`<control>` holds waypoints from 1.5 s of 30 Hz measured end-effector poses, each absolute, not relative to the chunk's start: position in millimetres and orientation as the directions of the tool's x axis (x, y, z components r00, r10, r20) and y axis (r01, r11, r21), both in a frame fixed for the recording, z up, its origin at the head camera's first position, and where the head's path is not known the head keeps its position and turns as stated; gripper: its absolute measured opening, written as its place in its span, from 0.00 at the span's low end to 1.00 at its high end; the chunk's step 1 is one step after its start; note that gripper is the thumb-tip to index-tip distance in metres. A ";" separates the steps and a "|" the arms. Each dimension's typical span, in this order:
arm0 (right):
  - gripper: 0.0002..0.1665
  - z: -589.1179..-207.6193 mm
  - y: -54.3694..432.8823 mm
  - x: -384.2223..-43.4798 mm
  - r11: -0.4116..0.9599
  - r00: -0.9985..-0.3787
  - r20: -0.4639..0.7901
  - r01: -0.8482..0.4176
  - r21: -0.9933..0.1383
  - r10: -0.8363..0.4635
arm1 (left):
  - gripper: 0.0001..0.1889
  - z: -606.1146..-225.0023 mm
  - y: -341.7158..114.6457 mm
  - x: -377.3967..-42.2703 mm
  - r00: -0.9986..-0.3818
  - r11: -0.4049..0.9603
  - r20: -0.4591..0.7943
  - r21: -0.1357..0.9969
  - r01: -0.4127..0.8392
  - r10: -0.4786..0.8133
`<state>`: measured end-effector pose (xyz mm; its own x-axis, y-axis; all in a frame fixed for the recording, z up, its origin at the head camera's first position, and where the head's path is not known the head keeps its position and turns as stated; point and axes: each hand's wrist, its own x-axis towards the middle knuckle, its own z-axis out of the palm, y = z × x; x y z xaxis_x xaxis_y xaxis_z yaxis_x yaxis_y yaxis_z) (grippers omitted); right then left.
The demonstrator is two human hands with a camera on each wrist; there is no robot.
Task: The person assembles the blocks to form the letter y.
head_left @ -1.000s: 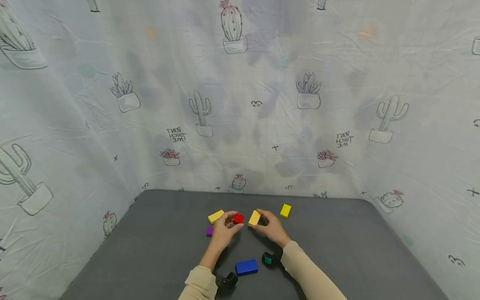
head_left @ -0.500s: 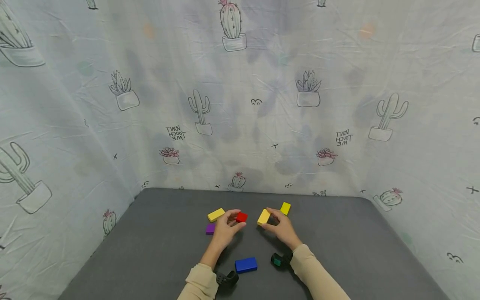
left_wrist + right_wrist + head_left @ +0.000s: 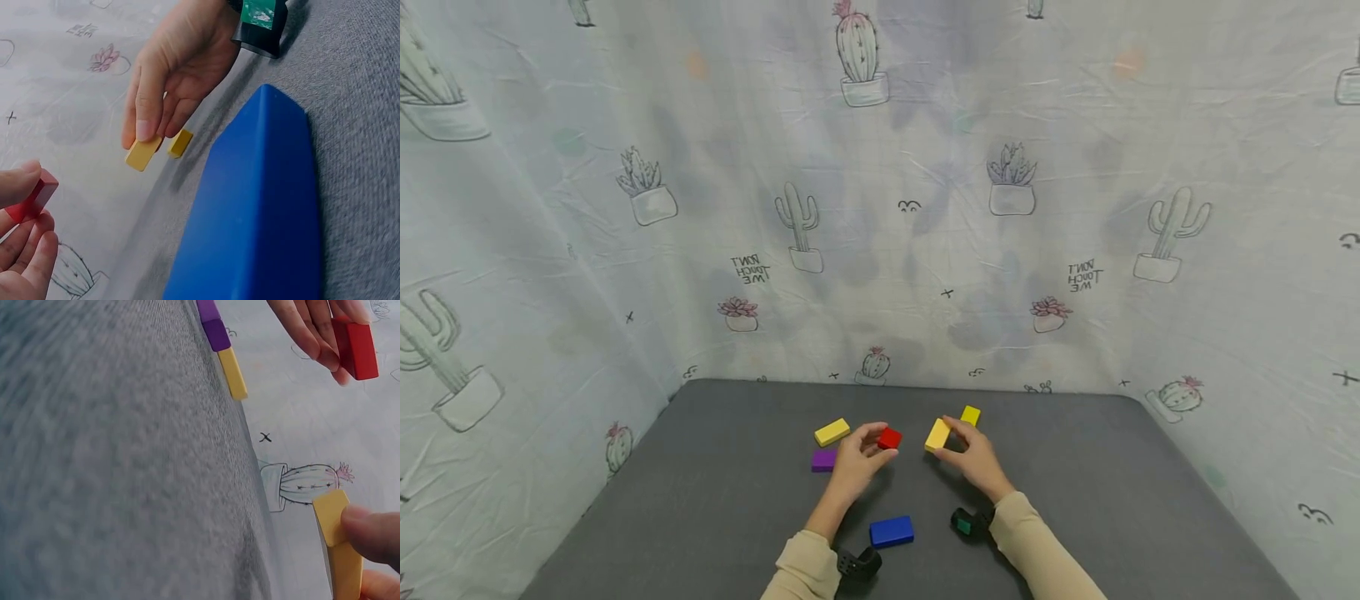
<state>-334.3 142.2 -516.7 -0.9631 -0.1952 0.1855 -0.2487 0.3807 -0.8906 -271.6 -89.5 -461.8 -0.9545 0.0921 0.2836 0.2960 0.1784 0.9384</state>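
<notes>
While both hands hung a little above the grey tabletop, each had a single block in its keeping.

Item: left hand, forearm reaching forward, palm and fingers turned towards the other hand. Its grip was narrowed to the breadth of a red block, thumb on the near side, fingers on the far side. The block was lifted clear, at the ends of the fingers.

Item: right hand, forearm slanting in from the right, fingers pointing forward and to the left. Its grip was likewise closed down to a pinch, thumb near and forefinger far, upon a pale yellow block, held tilted and off the surface. The two held blocks faced one another, apart, with bare tabletop showing between.

Item: bright yellow block, lying just beyond the right hand, partly covered by its fingers.

Item: purple block, lying to the left of the left hand and partly hidden by it; long yellow block, just beyond the purple one.

Item: blue block, lying flat between the forearms.

Item: two black wristbands, the right one bearing a green patch; beige sleeves above them.
</notes>
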 end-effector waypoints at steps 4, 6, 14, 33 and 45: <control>0.42 -514.8 146.0 -334.1 0.378 -0.967 0.189 -0.242 -0.894 -0.171 | 0.21 -460.1 -83.4 -271.3 -0.955 0.187 0.280 0.937 0.294 0.096; 0.42 -514.0 147.8 -333.9 0.385 -0.968 0.192 -0.241 -0.891 -0.161 | 0.21 -459.2 -79.6 -271.7 -0.956 0.192 0.276 0.937 0.290 0.100; 0.42 -513.1 155.6 -332.7 0.413 -0.969 0.195 -0.240 -0.878 -0.149 | 0.21 -479.8 -64.8 -286.4 -0.952 0.194 0.286 0.933 0.302 0.105; 0.40 -521.8 173.1 -335.4 0.512 -0.981 0.175 -0.195 -0.837 -0.088 | 0.22 -498.5 -29.3 -300.8 -0.956 0.202 0.268 0.937 0.287 0.117; 0.39 -526.4 174.1 -338.1 0.567 -0.978 0.189 -0.203 -0.799 -0.084 | 0.23 -496.3 -14.8 -299.3 -0.973 0.245 0.196 0.944 0.220 0.118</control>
<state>-338.1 174.1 -526.4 -0.9783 -0.0841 0.1894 -0.2034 0.5666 -0.7985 -299.3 -14.8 -496.3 -0.9735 0.1178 0.1961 0.2198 0.2452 0.9442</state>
